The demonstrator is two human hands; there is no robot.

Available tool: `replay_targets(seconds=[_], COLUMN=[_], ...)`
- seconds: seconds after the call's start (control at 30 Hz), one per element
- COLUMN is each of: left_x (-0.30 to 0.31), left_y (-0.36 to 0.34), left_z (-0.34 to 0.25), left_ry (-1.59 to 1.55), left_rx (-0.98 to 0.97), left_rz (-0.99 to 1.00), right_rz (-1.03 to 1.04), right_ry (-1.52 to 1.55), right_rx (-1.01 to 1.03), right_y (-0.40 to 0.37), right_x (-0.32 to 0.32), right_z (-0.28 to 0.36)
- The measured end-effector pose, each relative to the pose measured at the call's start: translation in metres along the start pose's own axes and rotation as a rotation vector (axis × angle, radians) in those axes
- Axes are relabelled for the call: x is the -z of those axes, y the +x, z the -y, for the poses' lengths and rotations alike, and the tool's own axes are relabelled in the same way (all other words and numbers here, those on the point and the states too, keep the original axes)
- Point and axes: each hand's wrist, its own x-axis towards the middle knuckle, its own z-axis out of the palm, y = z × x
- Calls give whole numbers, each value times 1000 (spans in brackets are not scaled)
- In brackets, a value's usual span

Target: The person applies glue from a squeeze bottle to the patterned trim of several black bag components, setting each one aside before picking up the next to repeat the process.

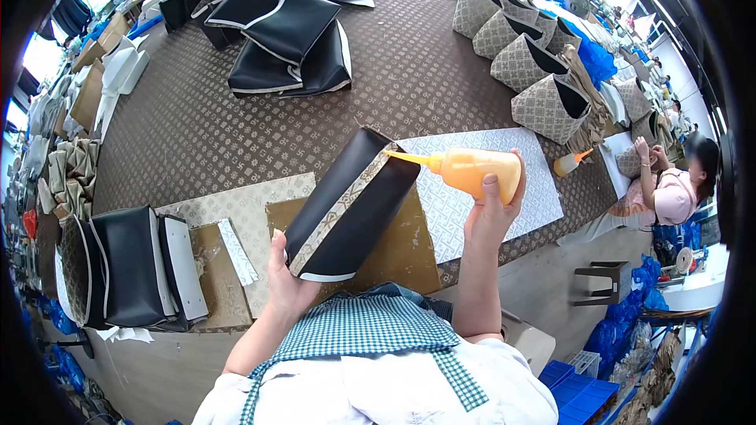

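A black bag piece (pixel 335 189) with a patterned strip (pixel 340 208) along its face is tilted over the table. My left hand (pixel 290 275) grips its lower left end, thumb on the near side. In my right hand (pixel 492 212) is a squeeze bottle (pixel 476 171) of yellow-orange contents, its fingers wrapped round the body. The bottle's orange nozzle points left, and its tip is at the upper end of the patterned strip. Beneath the bag piece lie a brown board (pixel 409 248) and a white patterned sheet (pixel 512 224).
Black bag pieces (pixel 295 27) are piled at the back, others (pixel 130 267) stand at the left. Beige patterned bags (pixel 551 106) line the right side, near a second glue bottle (pixel 565 164). A co-worker (pixel 677 189) sits at far right, beside a stool (pixel 605 282).
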Motion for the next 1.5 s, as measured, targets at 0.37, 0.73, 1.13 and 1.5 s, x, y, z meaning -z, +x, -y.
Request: replay_targets(seconds=[0.37, 0.73, 1.13, 1.5], left_x=[-4, -6, -12, -19], left_y=[-1, 0, 0, 1], left_z=[-1, 0, 1, 3], left_ry=[-19, -53, -62, -54], left_rx=[8, 44, 42, 54], left_rz=[-31, -3, 18, -48], right_rz=[22, 45, 109, 148], right_ry=[98, 123, 123, 85], right_rx=[-122, -192, -232, -314], right_y=[-6, -27, -51, -80], right_x=[5, 2, -9, -17], right_z=[-5, -1, 6, 15])
